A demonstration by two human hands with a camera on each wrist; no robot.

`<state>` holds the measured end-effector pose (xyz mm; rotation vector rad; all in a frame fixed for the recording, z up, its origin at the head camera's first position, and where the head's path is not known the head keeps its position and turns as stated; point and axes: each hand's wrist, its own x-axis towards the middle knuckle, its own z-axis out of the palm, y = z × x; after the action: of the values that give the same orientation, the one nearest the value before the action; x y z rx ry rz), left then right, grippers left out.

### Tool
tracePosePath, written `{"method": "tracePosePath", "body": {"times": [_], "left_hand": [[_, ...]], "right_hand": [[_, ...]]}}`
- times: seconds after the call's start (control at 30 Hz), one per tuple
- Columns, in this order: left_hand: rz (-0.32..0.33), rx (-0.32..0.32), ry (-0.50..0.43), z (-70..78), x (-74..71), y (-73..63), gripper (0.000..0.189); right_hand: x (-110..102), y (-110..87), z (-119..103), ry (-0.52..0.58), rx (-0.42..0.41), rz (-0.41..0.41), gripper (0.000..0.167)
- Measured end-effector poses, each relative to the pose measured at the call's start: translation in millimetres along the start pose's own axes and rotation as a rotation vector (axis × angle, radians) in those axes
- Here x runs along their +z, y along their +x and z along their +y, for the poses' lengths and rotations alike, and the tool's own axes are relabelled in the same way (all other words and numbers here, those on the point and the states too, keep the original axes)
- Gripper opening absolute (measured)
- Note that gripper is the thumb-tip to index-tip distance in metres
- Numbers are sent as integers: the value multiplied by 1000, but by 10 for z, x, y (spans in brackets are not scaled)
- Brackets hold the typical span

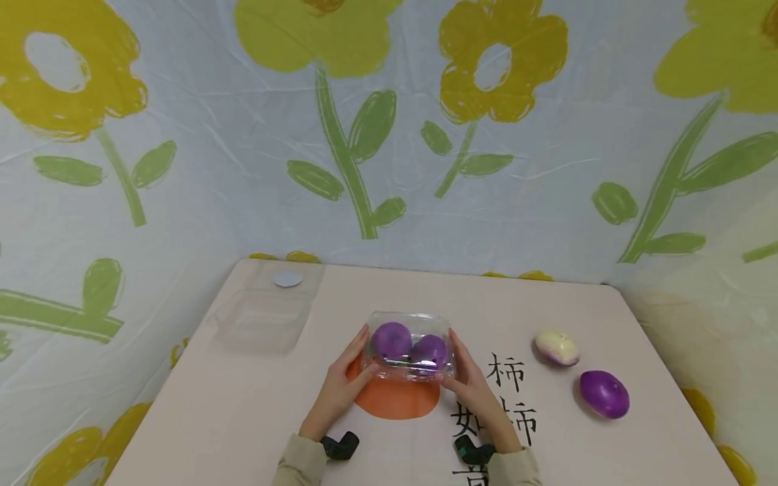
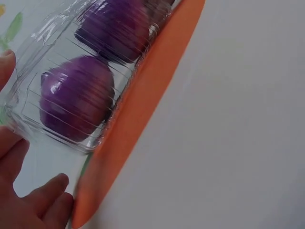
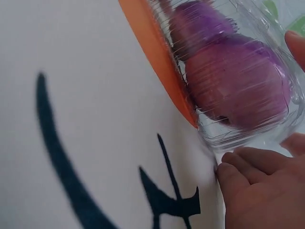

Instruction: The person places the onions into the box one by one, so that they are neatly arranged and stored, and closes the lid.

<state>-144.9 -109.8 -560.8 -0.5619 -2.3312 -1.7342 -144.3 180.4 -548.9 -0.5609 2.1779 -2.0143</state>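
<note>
A clear plastic box (image 1: 410, 371) with two round purple fruits or vegetables inside, one on the left (image 1: 392, 341) and one on the right (image 1: 430, 352), is at the middle of the table. My left hand (image 1: 342, 383) holds its left end, thumb toward the near side and fingers along the end. On the opposite end, my right hand (image 1: 473, 385) grips it in the same way. From the left wrist, the ribbed wall of the box shows close to the fingertips (image 2: 59, 181). In the right wrist view, curled fingers (image 3: 238, 167) lie by the box's lower corner.
To the right lie a cream and purple oval piece (image 1: 557, 348) and a glossy purple one (image 1: 604, 394). Another clear plastic container (image 1: 264, 317), with a white oval label (image 1: 288, 279), rests at the back left. The tablecloth has an orange print (image 1: 398, 401) and black characters.
</note>
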Motion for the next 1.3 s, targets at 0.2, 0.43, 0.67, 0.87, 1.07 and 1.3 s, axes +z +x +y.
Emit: {"method": "tracePosePath", "body": {"times": [0.2, 0.43, 0.67, 0.87, 1.07, 1.3], "left_hand": [[-41, -25, 29, -27, -43, 64, 66], [-64, -58, 29, -70, -51, 210, 68], [-28, -18, 25, 0, -48, 411, 64], [-20, -16, 2, 98, -71, 594, 62], [-43, -52, 24, -230, -39, 790, 65], [-98, -21, -6, -132, -102, 1004, 64]], "right_hand": [[-22, 48, -46, -67, 11, 0, 89], [-73, 175, -50, -70, 76, 15, 88], [-148, 401, 19, -84, 72, 29, 87], [-224, 613, 42, -70, 57, 5, 88], [-311, 797, 27, -75, 125, -16, 88], [-408, 1009, -157, -69, 192, -50, 88]]}}
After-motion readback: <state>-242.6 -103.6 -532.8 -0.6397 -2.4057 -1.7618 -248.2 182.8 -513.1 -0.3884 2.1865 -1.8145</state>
